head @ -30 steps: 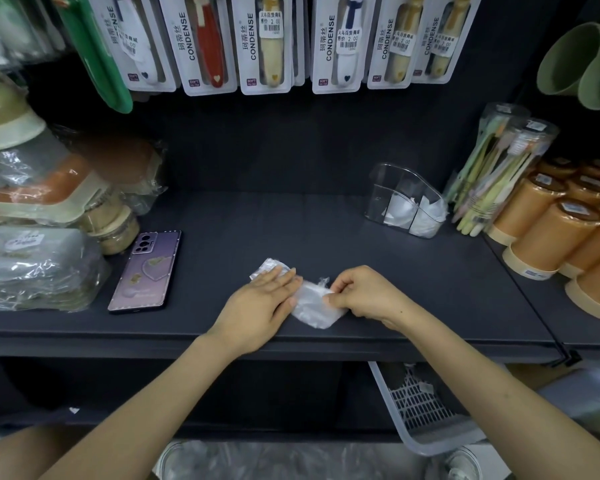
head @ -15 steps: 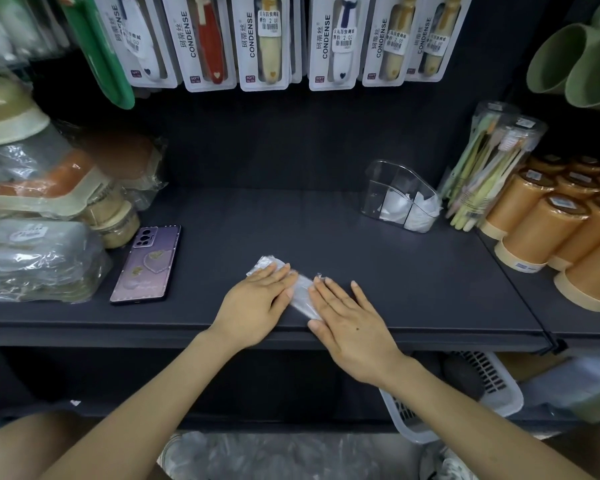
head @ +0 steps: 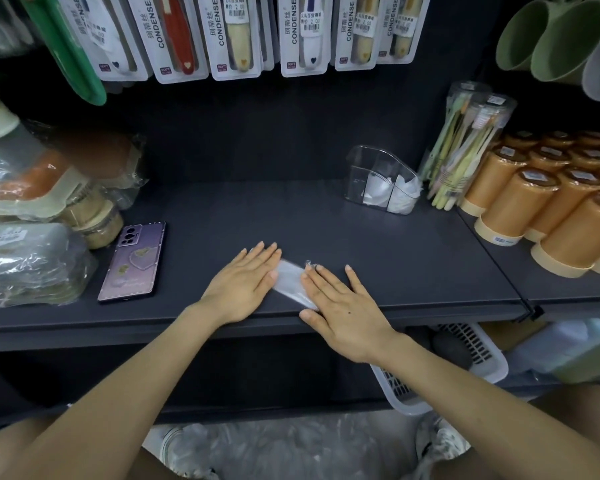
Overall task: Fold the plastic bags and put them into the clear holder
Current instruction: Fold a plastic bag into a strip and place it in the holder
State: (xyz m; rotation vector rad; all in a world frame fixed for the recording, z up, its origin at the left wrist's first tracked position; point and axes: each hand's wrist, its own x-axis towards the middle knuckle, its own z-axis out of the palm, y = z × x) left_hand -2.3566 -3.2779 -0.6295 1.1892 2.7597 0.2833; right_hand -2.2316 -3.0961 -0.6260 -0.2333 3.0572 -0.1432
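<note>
While both hands lie flat on the dark shelf, a plastic bag is pinned beneath them near the front edge, and only a narrow, clear strip of it shows between the two palms. The left hand presses on the bag's left end with straight fingers held close together. The right hand presses on its right end with straight fingers spread apart and its thumb at the shelf's lip. The clear holder stands toward the back right of the shelf, well apart from the hands, with white folded bags in its two compartments. Just beside it on the right leans a clear tube of toothbrushes, then rows of orange cups. A purple phone lies face down to the left of the hands, near wrapped goods. Packaged toothbrushes hang above, and a white basket sits below the shelf.
</note>
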